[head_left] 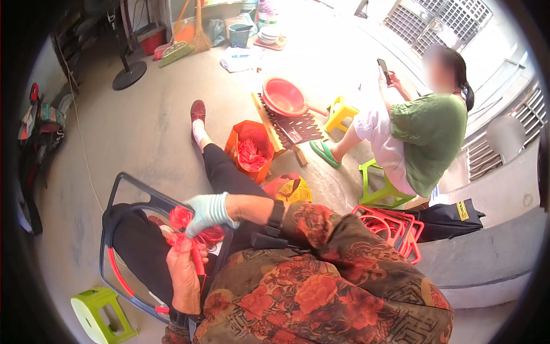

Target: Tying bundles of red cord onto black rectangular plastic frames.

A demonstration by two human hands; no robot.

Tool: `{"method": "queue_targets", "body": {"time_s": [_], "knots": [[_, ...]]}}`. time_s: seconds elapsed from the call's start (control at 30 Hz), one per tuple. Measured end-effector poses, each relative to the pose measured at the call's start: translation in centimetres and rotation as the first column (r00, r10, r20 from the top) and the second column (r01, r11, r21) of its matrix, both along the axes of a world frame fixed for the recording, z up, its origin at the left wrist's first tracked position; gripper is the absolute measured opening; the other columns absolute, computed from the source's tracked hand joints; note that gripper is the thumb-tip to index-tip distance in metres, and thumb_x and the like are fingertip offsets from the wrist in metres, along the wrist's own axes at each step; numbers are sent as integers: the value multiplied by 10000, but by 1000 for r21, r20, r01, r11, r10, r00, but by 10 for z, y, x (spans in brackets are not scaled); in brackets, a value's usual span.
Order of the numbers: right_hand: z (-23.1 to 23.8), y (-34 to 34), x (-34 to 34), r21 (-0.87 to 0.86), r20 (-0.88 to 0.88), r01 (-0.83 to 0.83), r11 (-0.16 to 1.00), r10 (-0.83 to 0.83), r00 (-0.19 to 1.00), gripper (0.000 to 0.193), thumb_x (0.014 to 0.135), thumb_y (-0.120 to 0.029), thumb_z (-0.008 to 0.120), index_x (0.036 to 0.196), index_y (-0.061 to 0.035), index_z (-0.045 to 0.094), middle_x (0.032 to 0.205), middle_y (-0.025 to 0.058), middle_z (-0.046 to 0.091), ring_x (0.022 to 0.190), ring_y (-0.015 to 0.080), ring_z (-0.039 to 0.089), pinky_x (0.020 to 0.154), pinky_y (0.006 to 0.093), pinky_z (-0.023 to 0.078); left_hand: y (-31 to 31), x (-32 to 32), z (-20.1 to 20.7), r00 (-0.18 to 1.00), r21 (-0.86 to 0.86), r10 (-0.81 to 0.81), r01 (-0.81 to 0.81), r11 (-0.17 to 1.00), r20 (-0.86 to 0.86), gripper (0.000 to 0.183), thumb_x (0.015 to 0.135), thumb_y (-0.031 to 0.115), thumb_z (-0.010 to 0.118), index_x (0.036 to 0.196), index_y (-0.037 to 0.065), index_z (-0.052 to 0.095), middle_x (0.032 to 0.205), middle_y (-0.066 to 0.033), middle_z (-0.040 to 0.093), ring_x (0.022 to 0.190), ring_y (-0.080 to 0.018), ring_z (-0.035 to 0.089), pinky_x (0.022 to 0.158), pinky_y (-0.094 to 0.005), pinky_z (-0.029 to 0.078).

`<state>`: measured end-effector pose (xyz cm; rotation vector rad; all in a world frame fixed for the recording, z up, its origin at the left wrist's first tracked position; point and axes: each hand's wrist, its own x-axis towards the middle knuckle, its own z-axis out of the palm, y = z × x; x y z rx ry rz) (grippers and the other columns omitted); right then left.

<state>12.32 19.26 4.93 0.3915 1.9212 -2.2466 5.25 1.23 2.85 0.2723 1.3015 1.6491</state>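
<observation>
My left hand (pixel 184 276), bare, is closed round a bundle of glossy red strands (pixel 182 218) over my lap. My right hand (pixel 207 214), in a pale ribbed glove, reaches in from the right and presses its fingers against the same bundle. Beneath both hands, a dark frame with a rounded ring inside (pixel 150 194) rests across my thighs. A red section shows on the ring's lower left. Where the fingers meet, parts of the bundle are hidden. Beyond my knee stands an orange bag (pixel 234 150) filled with similar red strands.
A red basin (pixel 285 96) sits on a low slatted stand. At right a seated person (pixel 429 132) holds a phone. Several red frames (pixel 395 229) lie beside a black bag (pixel 452 221). A green stool (pixel 94 315) is at lower left; a fan base (pixel 129 75) stands far left.
</observation>
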Motion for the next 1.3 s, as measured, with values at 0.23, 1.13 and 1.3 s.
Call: {"method": "queue_targets", "body": {"time_s": [0.23, 1.13, 1.3], "knots": [[-1, 7, 58, 91, 160, -20, 996, 5, 987, 285, 858, -242, 626, 1042, -25, 603, 939, 32, 634, 842, 105, 583, 751, 262, 477, -3, 3, -8, 998, 23, -52, 52, 998, 29, 224, 930, 252, 551, 917, 33, 593, 761, -73, 637, 619, -137, 607, 558, -267, 524], [-18, 24, -12, 133, -137, 627, 768, -612, 779, 327, 839, -277, 651, 1040, -20, 629, 888, 83, 662, 809, 134, 607, 766, 294, 488, 12, 1, 7, 964, 75, -131, 117, 990, 233, 147, 873, 180, 557, 897, 36, 549, 748, -133, 622, 618, -209, 607, 565, -317, 523], [-47, -5, -28, -379, 54, 259, 888, -258, 965, 388, 880, -287, 597, 1161, -23, 554, 969, 84, 623, 874, 181, 614, 787, 330, 503, 17, -1, 3, 926, 147, -239, 204, 968, 292, 227, 896, 216, 567, 995, 12, 554, 764, -123, 622, 601, -194, 590, 532, -308, 499]]}}
